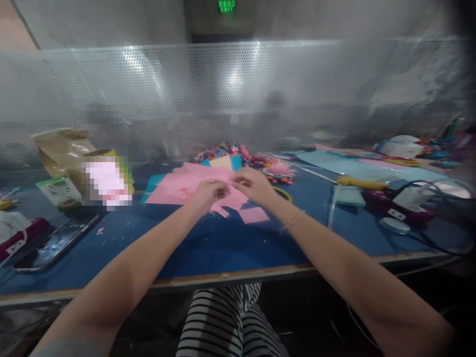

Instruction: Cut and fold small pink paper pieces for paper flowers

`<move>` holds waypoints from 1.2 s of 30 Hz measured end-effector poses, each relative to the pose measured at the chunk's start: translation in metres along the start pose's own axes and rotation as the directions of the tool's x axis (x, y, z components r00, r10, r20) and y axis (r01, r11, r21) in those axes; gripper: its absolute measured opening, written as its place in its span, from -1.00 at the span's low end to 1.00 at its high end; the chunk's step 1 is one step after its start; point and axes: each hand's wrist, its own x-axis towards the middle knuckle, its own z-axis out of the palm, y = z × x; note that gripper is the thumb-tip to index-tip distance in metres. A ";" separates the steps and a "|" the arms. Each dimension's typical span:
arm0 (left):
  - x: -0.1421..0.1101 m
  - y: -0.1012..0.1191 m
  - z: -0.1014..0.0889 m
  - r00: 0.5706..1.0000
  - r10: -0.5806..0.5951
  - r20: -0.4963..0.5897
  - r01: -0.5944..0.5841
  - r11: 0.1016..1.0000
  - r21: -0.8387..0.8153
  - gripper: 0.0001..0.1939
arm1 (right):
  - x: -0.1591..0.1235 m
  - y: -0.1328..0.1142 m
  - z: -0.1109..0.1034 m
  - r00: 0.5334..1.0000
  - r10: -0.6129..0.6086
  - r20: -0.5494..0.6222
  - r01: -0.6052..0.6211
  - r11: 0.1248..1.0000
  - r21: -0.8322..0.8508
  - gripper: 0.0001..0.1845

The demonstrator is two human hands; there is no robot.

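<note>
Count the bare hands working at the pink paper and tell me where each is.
2: the left hand and the right hand, close together over the pink paper.

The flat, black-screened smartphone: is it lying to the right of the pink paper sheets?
No: the smartphone lies on the blue tabletop to the left of the pink paper sheets.

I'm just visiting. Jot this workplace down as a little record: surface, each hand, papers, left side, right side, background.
Surface: blue tabletop
Left hand: bare, fingers curled, over the pink paper sheets
Right hand: bare, fingertips close to the left hand's; whether either pinches a piece is unclear
Beyond the sheets: multicoloured fringed bundles
Left side: dark-screened smartphone, brown bag
Right side: yellow stick-like object
Background: perforated grey screen, green-lit exit sign
</note>
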 end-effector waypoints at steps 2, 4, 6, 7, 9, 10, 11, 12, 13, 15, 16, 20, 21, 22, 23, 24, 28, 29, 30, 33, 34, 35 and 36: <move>0.000 0.000 0.000 1.000 -0.004 0.003 0.004 1.000 0.003 -0.94 | 0.000 -0.001 0.000 1.000 -0.002 0.006 0.002 1.000 0.006 -0.88; -0.001 0.000 0.001 1.000 -0.016 -0.007 0.016 1.000 0.005 -0.94 | 0.000 -0.001 -0.001 0.999 -0.018 0.028 0.016 0.999 0.042 -0.86; -0.001 0.001 0.001 0.999 -0.026 -0.018 0.026 1.000 0.003 -0.95 | 0.000 -0.001 -0.002 0.998 -0.042 0.037 0.040 0.998 0.054 -0.86; -0.001 0.002 0.001 0.999 -0.028 -0.018 0.028 1.000 0.005 -0.95 | 0.000 -0.001 -0.003 0.998 -0.054 0.035 0.053 0.998 0.042 -0.87; -0.001 0.002 0.000 1.000 -0.024 -0.012 0.024 1.000 0.013 -0.94 | 0.001 -0.001 -0.003 0.997 -0.072 0.024 0.072 0.997 -0.004 -0.90; 0.000 0.001 0.000 1.000 -0.019 -0.006 0.019 1.000 0.019 -0.93 | 0.001 -0.002 -0.004 0.997 -0.074 0.020 0.074 0.997 -0.026 -0.90; 0.000 0.001 -0.001 1.000 -0.015 0.003 0.015 1.000 0.026 -0.92 | 0.001 -0.002 -0.004 0.997 -0.072 0.017 0.073 0.996 -0.042 -0.90; 0.000 0.001 -0.001 1.000 -0.011 0.011 0.011 0.999 0.033 -0.91 | 0.001 -0.002 -0.003 0.998 -0.066 0.013 0.067 0.996 -0.055 -0.90; 0.000 0.000 -0.001 1.000 -0.008 0.017 0.008 0.999 0.039 -0.91 | 0.001 -0.002 -0.003 0.998 -0.059 0.007 0.059 0.996 -0.064 -0.90; -0.001 -0.001 -0.001 1.000 -0.005 0.031 0.004 0.999 0.051 -0.91 | 0.002 -0.002 -0.003 0.999 -0.040 -0.005 0.039 0.997 -0.072 -0.90; -0.001 -0.001 -0.001 0.999 -0.003 0.038 0.001 0.998 0.058 -0.91 | 0.002 -0.002 -0.002 1.000 -0.027 -0.010 0.026 0.997 -0.070 -0.90; -0.002 -0.002 -0.001 0.998 0.012 0.055 -0.018 0.995 0.103 -0.94 | 0.002 -0.004 0.000 0.997 0.070 -0.014 -0.070 0.998 0.005 -0.88; -0.002 -0.002 -0.001 0.998 0.015 0.055 -0.021 0.993 0.112 -0.94 | 0.002 -0.004 0.001 0.994 0.104 -0.010 -0.104 0.994 0.043 -0.87; -0.001 -0.003 -0.001 0.998 0.018 0.056 -0.024 0.993 0.119 -0.94 | 0.001 -0.005 0.002 0.990 0.137 -0.004 -0.137 0.987 0.082 -0.87; -0.001 -0.003 -0.002 0.998 0.019 0.059 -0.027 0.992 0.122 -0.94 | 0.001 -0.006 0.002 0.986 0.166 0.004 -0.166 0.980 0.113 -0.87; -0.001 -0.004 -0.002 0.998 0.021 0.066 -0.029 0.992 0.122 -0.93 | 0.001 -0.007 0.003 0.982 0.189 0.010 -0.188 0.973 0.131 -0.87; 0.001 -0.005 -0.003 0.996 0.015 0.086 -0.024 0.995 0.100 -0.88 | 0.001 -0.008 0.003 0.972 0.236 0.000 -0.234 0.967 0.102 -0.89; 0.001 -0.005 -0.003 0.996 0.013 0.088 -0.021 0.995 0.100 -0.86 | 0.002 -0.009 0.002 0.970 0.241 -0.005 -0.240 0.967 0.084 -0.90; 0.001 -0.005 -0.003 0.996 0.014 0.088 -0.023 0.994 0.104 -0.85 | 0.002 -0.008 0.002 0.970 0.244 -0.009 -0.243 0.968 0.066 -0.90; 0.000 -0.005 0.000 0.996 0.037 0.085 -0.049 0.988 0.146 -0.83 | 0.001 -0.009 0.001 0.971 0.238 -0.015 -0.237 0.971 0.028 -0.89; -0.001 -0.004 0.001 0.995 0.050 0.085 -0.064 0.984 0.167 -0.83 | 0.001 -0.009 0.000 0.972 0.236 -0.019 -0.235 0.972 0.025 -0.89; -0.002 -0.004 0.002 0.994 0.067 0.084 -0.082 0.978 0.191 -0.83 | 0.001 -0.010 0.000 0.972 0.235 -0.027 -0.234 0.972 0.024 -0.89; -0.002 -0.003 0.003 0.993 0.085 0.083 -0.102 0.971 0.216 -0.83 | 0.001 -0.010 -0.001 0.971 0.235 -0.036 -0.234 0.972 0.023 -0.89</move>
